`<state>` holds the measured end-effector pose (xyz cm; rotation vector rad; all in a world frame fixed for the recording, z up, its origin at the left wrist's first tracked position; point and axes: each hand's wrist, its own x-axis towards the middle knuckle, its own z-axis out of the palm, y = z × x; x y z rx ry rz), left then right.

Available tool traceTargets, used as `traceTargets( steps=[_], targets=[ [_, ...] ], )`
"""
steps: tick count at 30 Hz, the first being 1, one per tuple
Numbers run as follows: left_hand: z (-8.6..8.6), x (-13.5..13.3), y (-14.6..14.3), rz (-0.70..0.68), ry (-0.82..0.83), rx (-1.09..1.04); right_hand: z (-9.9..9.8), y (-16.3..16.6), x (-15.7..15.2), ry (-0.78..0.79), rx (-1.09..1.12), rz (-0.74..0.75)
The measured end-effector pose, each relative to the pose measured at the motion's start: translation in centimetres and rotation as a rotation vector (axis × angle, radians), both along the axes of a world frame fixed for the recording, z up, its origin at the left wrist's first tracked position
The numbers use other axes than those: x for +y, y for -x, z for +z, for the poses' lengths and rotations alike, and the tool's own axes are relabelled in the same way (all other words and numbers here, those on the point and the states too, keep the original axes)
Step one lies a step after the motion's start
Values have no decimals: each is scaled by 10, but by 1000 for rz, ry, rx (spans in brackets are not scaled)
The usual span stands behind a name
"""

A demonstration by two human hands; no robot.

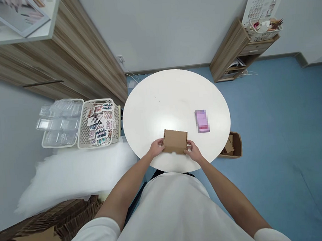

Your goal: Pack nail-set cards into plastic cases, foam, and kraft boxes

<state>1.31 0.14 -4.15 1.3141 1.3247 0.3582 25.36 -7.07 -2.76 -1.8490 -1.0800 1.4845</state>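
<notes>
A small brown cardboard box (pixel 175 140) lies closed on the near edge of a round white table (pixel 173 97). My left hand (pixel 156 148) grips the box's left side with curled fingers. My right hand (pixel 193 151) holds its right side, fingers pressed against the corner. A pink packet (pixel 202 121) lies flat on the table, a little to the right of the box and apart from both hands.
Left of the table stand a white basket (pixel 102 122) of printed cards and a tray of clear plastic cases (pixel 59 122) on a white fluffy cover. An open cardboard box (pixel 232 145) sits on the blue floor at right. Flat cardboard (pixel 47 224) is stacked at bottom left. Wooden cabinets line the wall.
</notes>
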Motion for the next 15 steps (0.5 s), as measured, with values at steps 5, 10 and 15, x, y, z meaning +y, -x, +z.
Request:
traceTargets(
  steps=[5, 10, 15],
  targets=[
    [27, 11, -1, -24, -76, 94, 26, -14, 24, 12, 76, 12],
    [38, 24, -7, -56, 60, 153, 38, -26, 46, 183, -14, 49],
    [37, 30, -14, -17, 162, 203, 41, -23, 53, 217, 20, 67]
  ],
)
